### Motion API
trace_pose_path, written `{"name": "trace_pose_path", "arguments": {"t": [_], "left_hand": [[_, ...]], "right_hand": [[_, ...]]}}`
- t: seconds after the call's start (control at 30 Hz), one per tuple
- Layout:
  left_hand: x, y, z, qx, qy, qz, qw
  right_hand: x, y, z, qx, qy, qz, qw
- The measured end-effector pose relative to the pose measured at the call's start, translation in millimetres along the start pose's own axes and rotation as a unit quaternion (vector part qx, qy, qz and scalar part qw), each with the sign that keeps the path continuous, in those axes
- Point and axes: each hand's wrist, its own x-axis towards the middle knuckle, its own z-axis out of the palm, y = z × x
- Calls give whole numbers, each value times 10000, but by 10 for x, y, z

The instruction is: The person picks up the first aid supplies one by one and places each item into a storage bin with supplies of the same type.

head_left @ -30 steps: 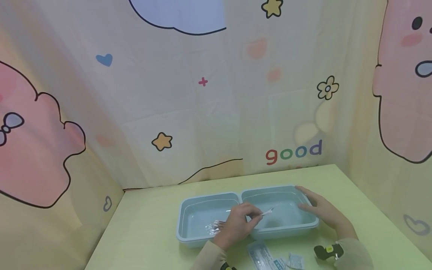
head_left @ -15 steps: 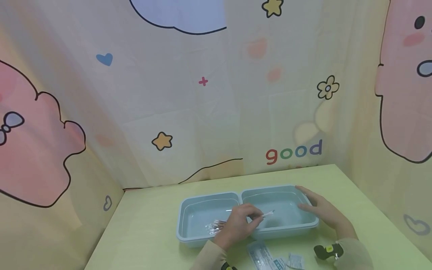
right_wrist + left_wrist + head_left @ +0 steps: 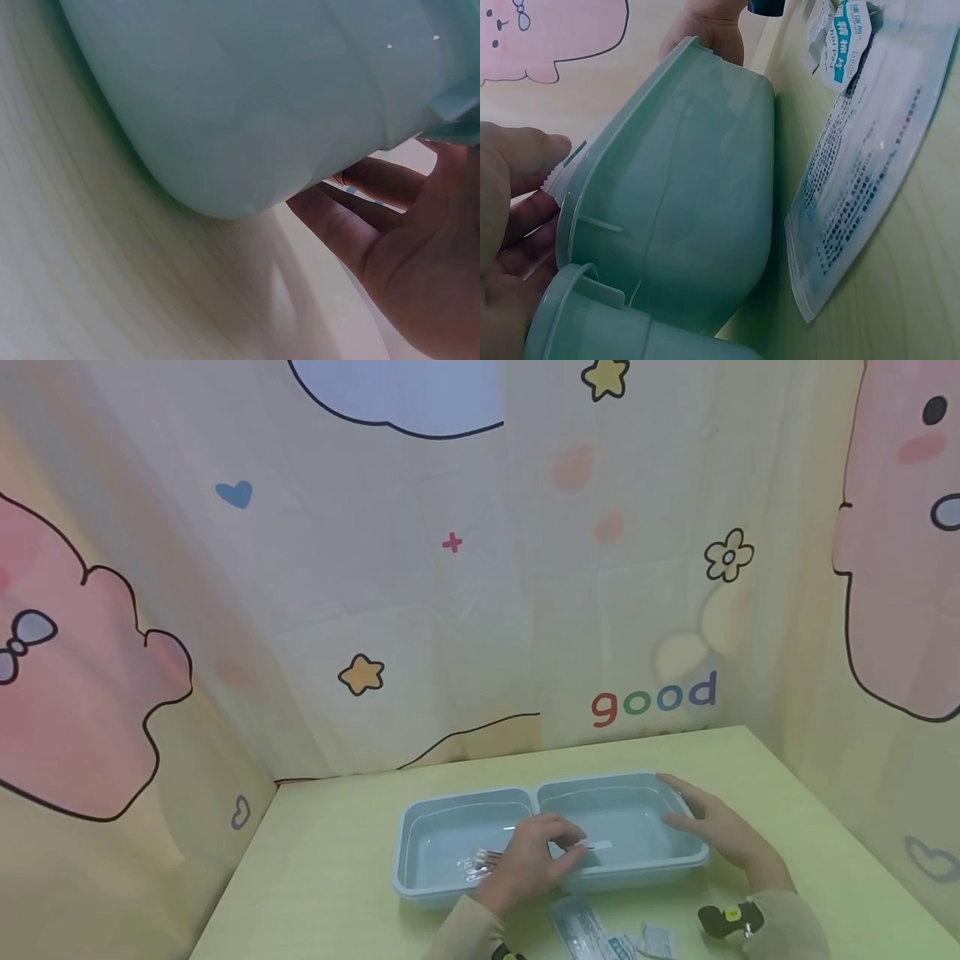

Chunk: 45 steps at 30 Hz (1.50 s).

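Note:
My left hand point(image 3: 528, 856) is over the divide between two light-blue plastic basins, its thumb and fingers pinching a small whitish packet point(image 3: 600, 845). The packet's serrated edge shows in the left wrist view, close to the basin rim. At the right end of the right basin point(image 3: 632, 862), my right hand point(image 3: 720, 827) holds the rim, thumb over the inner side. Inside the left basin point(image 3: 401, 852) lie clear-wrapped sticks with brownish shafts point(image 3: 487, 858), partly hidden by my left hand.
In front of the basins, a flat printed clear packet point(image 3: 579, 928) and smaller printed sachets point(image 3: 658, 940) lie on the pale green table point(image 3: 322, 860). Cartoon-printed cloth point(image 3: 480, 627) hangs behind and at both sides.
The small packet in my left fingers has tipped lower, toward the right basin's inside. The right hand and both basins have stayed put.

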Motion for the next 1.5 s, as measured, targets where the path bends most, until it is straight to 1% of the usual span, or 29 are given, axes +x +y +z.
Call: {"name": "trace_pose_path", "arguments": {"t": [0.17, 0.3, 0.43, 0.53, 0.8, 0.93, 1.1, 1.2, 1.37, 1.43, 1.5], "left_hand": [[1, -22, -1, 182, 208, 202, 9994], [-6, -26, -3, 184, 287, 211, 9992], [-16, -18, -5, -7, 244, 99, 9997], [-19, -11, -6, -63, 274, 53, 9996], [-26, 8, -31, 41, 482, 270, 9985], [-47, 15, -42, 174, 479, 345, 9981], [-71, 45, -54, 1, 349, 230, 9991], [-83, 62, -63, -19, 353, 352, 9988], [-112, 80, -82, 147, 437, 852, 9953], [-122, 91, -95, 138, 418, 960, 9944], [-132, 107, -111, 63, 349, 961, 9947]], "right_hand": [[11, -8, 0, 5, -3, 20, 10000], [12, -16, 2, -31, -3, 31, 10000], [6, -9, 5, -25, -29, 28, 10000], [1, -2, 4, 2, -44, 22, 10000], [-4, -18, 13, 66, -42, 44, 10000], [-5, -6, 25, 67, -68, 48, 9999], [0, 16, 32, -14, -47, 107, 9999], [5, 25, 33, -16, -30, 120, 9999], [16, 28, 28, -40, -36, 145, 9999], [21, 25, 23, -73, -44, 158, 9998], [25, 20, 17, -93, -42, 165, 9998]]}}
